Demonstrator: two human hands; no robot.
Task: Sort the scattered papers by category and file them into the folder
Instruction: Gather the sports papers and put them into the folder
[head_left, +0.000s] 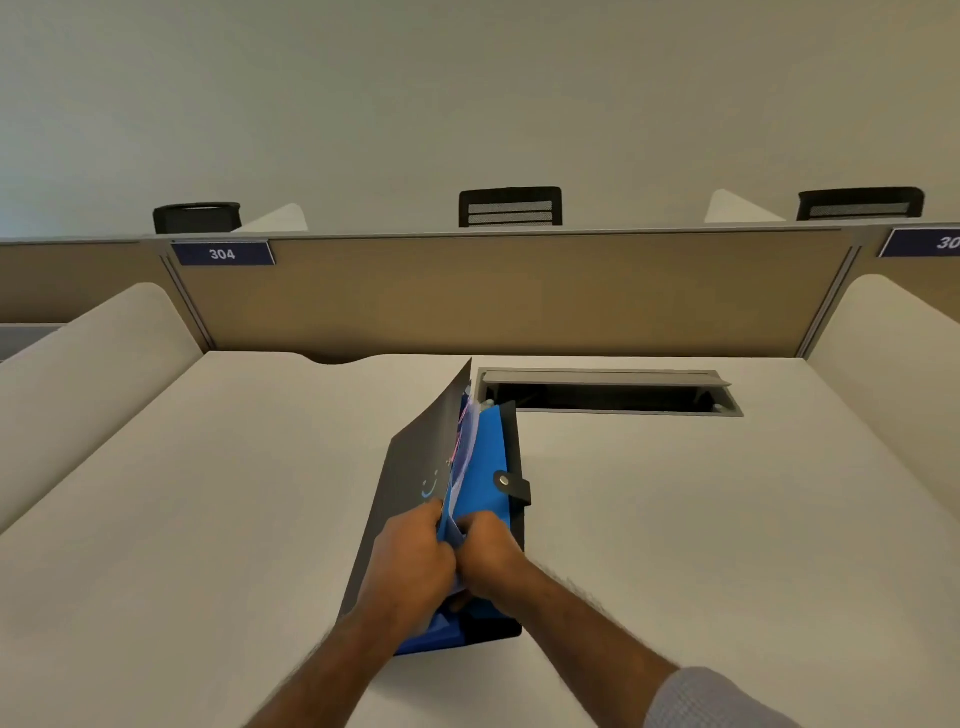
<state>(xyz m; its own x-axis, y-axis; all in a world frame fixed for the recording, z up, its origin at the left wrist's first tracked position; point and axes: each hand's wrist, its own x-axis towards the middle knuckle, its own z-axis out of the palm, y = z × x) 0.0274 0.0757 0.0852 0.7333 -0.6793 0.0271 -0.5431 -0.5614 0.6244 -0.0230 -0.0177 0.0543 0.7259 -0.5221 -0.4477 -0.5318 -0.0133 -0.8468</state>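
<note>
A black expanding folder (415, 467) with blue inner pockets (485, 457) stands on the white desk (208, 493), its front cover swung open to the left. White and pale papers (465, 441) stick up between the pockets. My left hand (410, 556) grips the cover and the blue dividers near the folder's near end. My right hand (485, 551) is pushed in beside it, fingers curled round the edge of papers in a pocket. A black snap strap (511, 486) hangs on the folder's right side.
A grey cable hatch (608, 392) lies open in the desk behind the folder. A tan partition (493, 296) closes the desk's far edge, with white side dividers (88, 364) left and right. Black chair backs (510, 207) show beyond.
</note>
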